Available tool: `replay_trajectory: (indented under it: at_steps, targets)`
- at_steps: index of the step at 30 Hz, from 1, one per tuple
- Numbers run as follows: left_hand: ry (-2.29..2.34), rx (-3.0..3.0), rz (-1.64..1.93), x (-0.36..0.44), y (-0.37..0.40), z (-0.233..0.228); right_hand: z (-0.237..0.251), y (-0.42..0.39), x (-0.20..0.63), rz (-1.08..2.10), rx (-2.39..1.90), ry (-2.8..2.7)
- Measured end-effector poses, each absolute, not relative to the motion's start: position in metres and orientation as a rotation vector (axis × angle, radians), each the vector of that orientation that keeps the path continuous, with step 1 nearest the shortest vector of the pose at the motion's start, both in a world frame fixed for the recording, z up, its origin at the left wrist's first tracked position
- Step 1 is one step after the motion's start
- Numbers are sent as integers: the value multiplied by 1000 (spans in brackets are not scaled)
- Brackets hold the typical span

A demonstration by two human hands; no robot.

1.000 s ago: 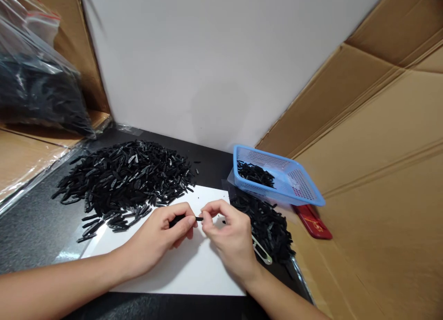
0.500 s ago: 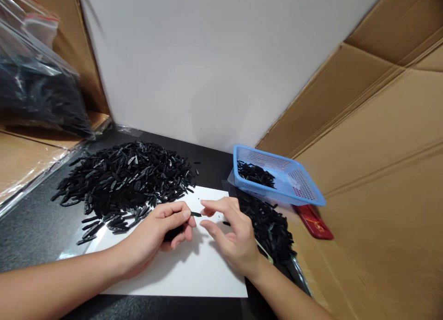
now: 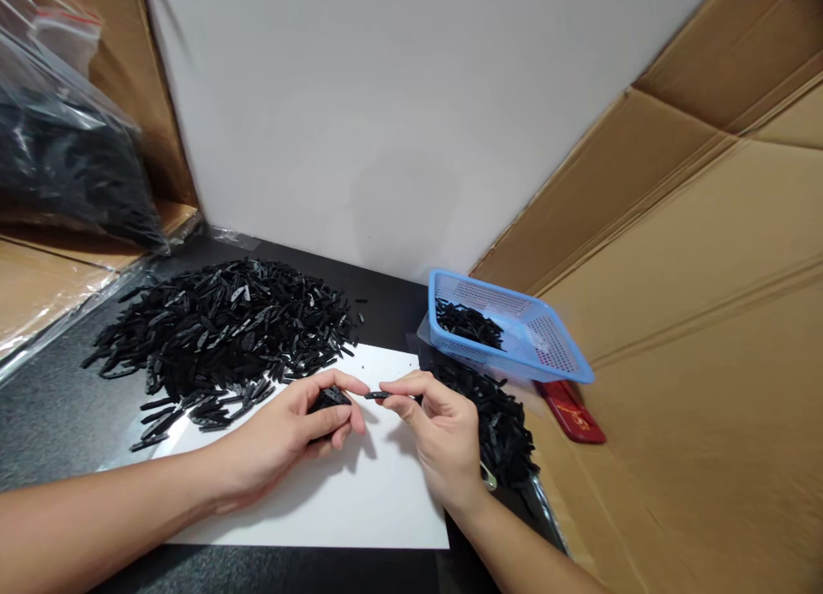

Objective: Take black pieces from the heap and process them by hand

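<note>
Our right hand (image 3: 443, 431) pinches a thin black strip (image 3: 377, 395) between thumb and forefinger; other fingers loosely curled. The strip lies level above the white sheet (image 3: 347, 500), long axis left to right, free end pointing left at our left hand (image 3: 296, 431). That hand is curled shut around a bunch of black pieces (image 3: 329, 399). Red packet (image 3: 571, 411), far right, bears gold writing, unreadable.
</note>
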State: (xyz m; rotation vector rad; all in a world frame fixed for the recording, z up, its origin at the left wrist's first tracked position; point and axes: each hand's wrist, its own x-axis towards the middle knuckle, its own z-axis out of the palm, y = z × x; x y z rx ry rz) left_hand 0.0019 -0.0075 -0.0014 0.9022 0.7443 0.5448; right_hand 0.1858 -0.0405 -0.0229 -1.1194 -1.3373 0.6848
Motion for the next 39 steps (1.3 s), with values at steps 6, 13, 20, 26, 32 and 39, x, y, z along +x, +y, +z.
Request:
replay_trajectory:
  at_steps: [6,13,20,26,32,39]
  targets:
    - [745,975,561,4,-7,-1,-23,-41,186,726,-1122,-1320]
    - [819,1079,534,2,-6,-4,-25,-41,187,722,-1131,-1327]
    - [883,1008,567,4,-3,-4,-19,-40,181,1056,-1065,-1110]
    - [895,958,598,4,-5,-4,-15,-40,178,1172,-1106,-1113]
    - [886,987,562,3,-6,-4,-16,-46,174,566,-1254,-1647]
    - [849,965,526,2,-7,-2,-18,-46,177,465,-1206,-1617]
